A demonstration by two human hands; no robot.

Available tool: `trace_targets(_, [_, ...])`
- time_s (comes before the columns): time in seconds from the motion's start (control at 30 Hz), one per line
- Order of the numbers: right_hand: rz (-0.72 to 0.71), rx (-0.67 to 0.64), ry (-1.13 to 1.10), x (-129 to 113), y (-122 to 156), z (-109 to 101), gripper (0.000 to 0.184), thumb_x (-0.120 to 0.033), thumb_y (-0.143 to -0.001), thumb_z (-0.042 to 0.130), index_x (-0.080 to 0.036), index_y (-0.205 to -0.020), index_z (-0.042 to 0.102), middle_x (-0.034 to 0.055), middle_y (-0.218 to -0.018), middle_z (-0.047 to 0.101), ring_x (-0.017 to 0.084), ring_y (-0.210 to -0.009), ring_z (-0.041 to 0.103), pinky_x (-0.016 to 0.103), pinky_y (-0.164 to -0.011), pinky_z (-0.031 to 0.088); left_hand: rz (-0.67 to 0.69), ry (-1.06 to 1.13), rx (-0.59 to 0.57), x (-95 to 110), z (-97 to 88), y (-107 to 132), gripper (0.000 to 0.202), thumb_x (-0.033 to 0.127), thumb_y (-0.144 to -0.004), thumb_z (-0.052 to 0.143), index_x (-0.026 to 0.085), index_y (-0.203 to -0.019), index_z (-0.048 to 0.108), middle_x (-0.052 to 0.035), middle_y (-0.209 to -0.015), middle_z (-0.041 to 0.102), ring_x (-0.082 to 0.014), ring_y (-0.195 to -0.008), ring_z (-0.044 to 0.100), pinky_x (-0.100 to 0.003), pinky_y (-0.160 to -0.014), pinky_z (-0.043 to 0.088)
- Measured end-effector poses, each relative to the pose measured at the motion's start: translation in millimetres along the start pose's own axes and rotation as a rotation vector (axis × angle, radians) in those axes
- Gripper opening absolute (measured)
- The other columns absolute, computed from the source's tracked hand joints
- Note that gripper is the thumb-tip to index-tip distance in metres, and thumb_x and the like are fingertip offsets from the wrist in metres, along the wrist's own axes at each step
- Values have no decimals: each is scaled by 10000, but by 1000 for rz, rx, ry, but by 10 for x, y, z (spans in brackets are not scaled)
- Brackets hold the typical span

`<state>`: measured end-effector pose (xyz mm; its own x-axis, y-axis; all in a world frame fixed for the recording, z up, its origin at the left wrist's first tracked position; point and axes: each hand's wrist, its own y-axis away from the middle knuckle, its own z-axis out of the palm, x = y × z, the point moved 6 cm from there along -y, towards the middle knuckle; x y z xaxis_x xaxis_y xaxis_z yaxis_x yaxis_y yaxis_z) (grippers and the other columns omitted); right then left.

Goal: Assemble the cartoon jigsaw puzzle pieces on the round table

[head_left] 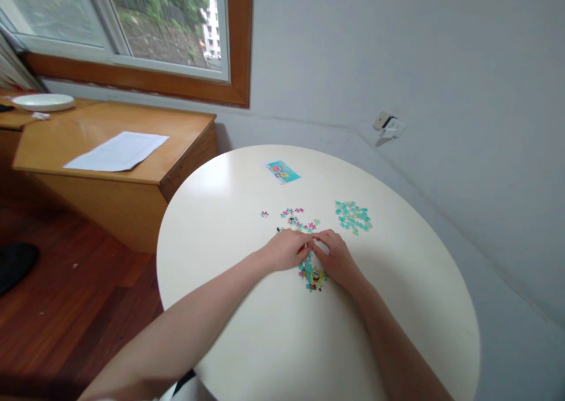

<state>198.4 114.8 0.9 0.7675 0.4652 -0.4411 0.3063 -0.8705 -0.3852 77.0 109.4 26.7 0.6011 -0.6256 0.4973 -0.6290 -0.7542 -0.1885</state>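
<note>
My left hand (289,249) and my right hand (334,254) meet at the middle of the round white table, fingertips pinched close together. What sits between the fingertips is too small and covered to make out. Just below them lies a partly joined jigsaw puzzle (314,277) with a yellow cartoon face and turquoise areas; its upper part is hidden by my hands. Beyond my fingers are loose pink, green and dark puzzle pieces (298,219). A heap of turquoise puzzle pieces (353,216) lies to the right.
A picture card (283,172) lies toward the far side of the white table (212,242). Left of it stands a wooden desk (88,127) with paper (119,151) and a white plate (43,102). A wall with a socket (388,123) rises behind the table.
</note>
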Motion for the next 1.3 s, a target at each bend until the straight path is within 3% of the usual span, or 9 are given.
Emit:
trace_targets(0.33, [68,40,169,5,17,18,379,-240,-814,475,-203,-1180,567,107,-1035,559,251,-942,502,401,-830,406,-218,-3,168,-201,-179,4,197,149,-804,418,166,-760,609,-37,-726,632,-151,-681,552,-249,-658,387])
trace_targets(0.63, [129,25,253,9,36,6,334,-271,-833,478,-239,-1146,591,81,-1080,556,233,-986,494,381,-845,398,-393,-84,259,-400,-249,49,189,165,-810,448,169,-864,629,-72,-886,607,-208,-891,550,-362,-855,368])
trace_targets(0.8, [137,2,359,-12,38,26,394,-280,-857,458,-260,-1246,519,88,-1199,531,250,-1100,452,399,-882,375,-392,-70,232,-430,-197,42,215,163,-800,453,179,-899,643,-74,-923,612,-216,-922,549,-378,-873,362])
trace_targets(1.03, [165,32,323,16,28,-21,305,-286,-868,451,-223,-1132,592,82,-1116,582,221,-1024,505,367,-859,379,-383,-86,211,-452,-176,37,222,161,-789,441,182,-858,651,-78,-899,621,-227,-909,544,-383,-834,366])
trace_targets(1.3, [152,3,394,-12,24,7,378,-310,-879,442,-285,-1250,513,82,-1194,551,236,-1089,468,379,-889,357,-371,-88,200,-470,-173,32,225,166,-797,427,183,-843,647,-76,-882,621,-220,-893,540,-371,-825,364])
